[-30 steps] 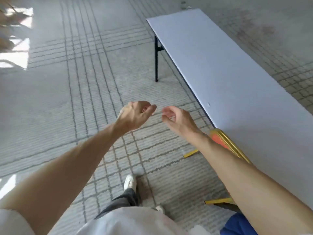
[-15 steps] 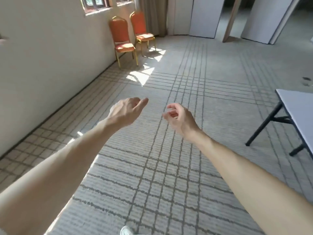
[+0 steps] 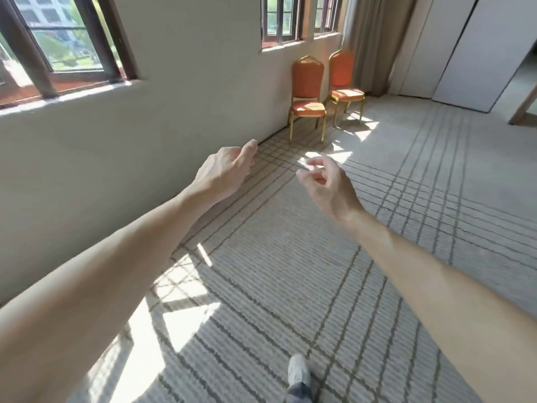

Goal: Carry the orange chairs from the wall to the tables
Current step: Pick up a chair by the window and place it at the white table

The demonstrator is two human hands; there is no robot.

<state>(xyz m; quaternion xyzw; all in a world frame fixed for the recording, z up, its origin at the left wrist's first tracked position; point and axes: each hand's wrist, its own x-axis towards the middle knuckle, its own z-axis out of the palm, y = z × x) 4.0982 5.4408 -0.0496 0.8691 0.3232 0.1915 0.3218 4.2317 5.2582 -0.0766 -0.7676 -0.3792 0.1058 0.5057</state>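
Note:
Two orange chairs with gold frames stand side by side against the wall ahead: the nearer chair (image 3: 307, 91) and a second chair (image 3: 344, 80) just beyond it, by the curtain. Both my arms are stretched out in front of me, well short of the chairs. My left hand (image 3: 225, 170) hangs in the air with loosely curled fingers and holds nothing. My right hand (image 3: 327, 181) is beside it, fingers loosely curled, also empty. No table is in view.
A beige wall (image 3: 145, 141) with windows runs along the left. A brown curtain (image 3: 374, 39) and white partition panels (image 3: 465, 48) close the far end. Striped carpet (image 3: 290, 271) with sun patches stretches between me and the chairs. My shoe (image 3: 297, 370) shows at the bottom.
My view has swung from the table and the chair placed at it round to the wall, and the two chairs are now closer. Both hands stay raised and empty.

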